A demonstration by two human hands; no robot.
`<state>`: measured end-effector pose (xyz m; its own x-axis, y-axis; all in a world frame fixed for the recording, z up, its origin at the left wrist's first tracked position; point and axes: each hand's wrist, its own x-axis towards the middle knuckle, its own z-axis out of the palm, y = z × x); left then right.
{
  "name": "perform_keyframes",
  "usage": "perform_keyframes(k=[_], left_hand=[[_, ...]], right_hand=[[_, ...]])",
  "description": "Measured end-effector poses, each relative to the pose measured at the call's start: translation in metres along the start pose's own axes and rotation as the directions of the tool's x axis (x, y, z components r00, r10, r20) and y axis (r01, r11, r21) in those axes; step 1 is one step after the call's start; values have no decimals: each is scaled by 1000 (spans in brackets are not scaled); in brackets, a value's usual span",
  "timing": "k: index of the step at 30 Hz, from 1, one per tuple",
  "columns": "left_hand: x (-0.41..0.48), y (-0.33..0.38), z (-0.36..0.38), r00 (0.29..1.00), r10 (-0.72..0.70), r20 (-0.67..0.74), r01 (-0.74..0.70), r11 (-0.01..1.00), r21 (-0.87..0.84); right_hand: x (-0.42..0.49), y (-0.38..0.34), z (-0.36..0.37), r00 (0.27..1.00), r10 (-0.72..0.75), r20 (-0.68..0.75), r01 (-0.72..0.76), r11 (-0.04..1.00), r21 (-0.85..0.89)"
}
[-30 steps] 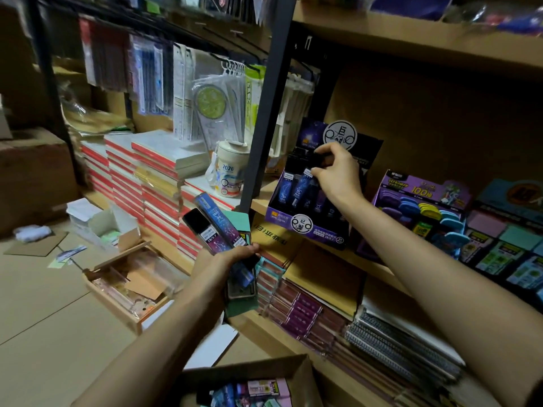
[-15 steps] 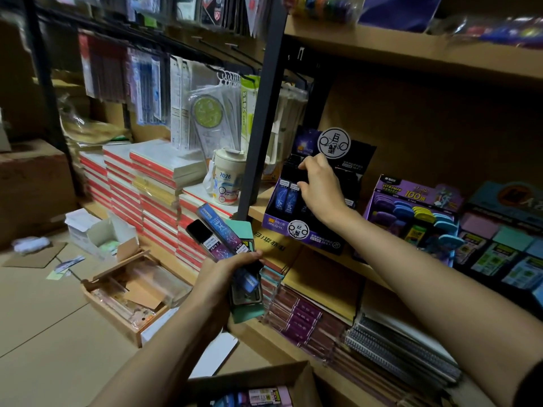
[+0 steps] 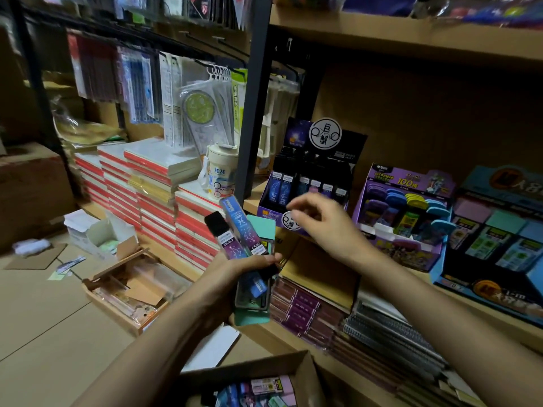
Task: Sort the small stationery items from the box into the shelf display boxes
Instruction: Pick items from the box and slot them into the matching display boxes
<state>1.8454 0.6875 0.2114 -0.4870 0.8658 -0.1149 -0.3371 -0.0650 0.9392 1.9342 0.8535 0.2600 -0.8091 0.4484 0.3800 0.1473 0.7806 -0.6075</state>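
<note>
left hand: fingers wrapped round a bundle of small items held upright, namely a blue-purple lead case, a black-capped lead case and a teal case behind them. right hand: blurred, fingers loosely bent, holding nothing, raised in front of the lower edge of the dark display box, with no contact visible.

nearest the camera, at the bottom edge, an open cardboard box holds a loose mix of small packets in blue, pink and green.

the dark display box stands on the shelf, just right of the black upright post. a row of lead cases stands upright inside it, under a header card bearing a round white label. to its right stands a purple display box with rounded pieces in purple, blue and yellow, and beyond it a blue display box.

left of the post: stacks of red-edged notebooks, a pale cup on one stack, and hanging packets behind.
</note>
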Motion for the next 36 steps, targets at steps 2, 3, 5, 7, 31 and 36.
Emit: perform_keyframes(k=[2,3,5,7,31,36], left_hand=[[0,-3,3,998,-22,52,20,999,45],[0,-5,5,995,-39,90,34,998,58],[2,-10,8,979,-91,182,79,994,70],[3,-15,9,947,-164,276,139,984,109],[19,-20,24,992,123,-34,-124,991,-56],[20,-17,23,976,145,-165,-166,979,-123]], right_hand=[[-22,-4,8,987,105,120,-132,959,250],[-30,-6,12,980,141,140,-183,916,358],[-39,-8,15,961,206,187,-273,824,497],[-43,-7,13,941,257,221,-338,766,547],[-59,25,-21,833,518,195,-304,133,943],[-73,21,-3,848,451,278,-460,365,810]])
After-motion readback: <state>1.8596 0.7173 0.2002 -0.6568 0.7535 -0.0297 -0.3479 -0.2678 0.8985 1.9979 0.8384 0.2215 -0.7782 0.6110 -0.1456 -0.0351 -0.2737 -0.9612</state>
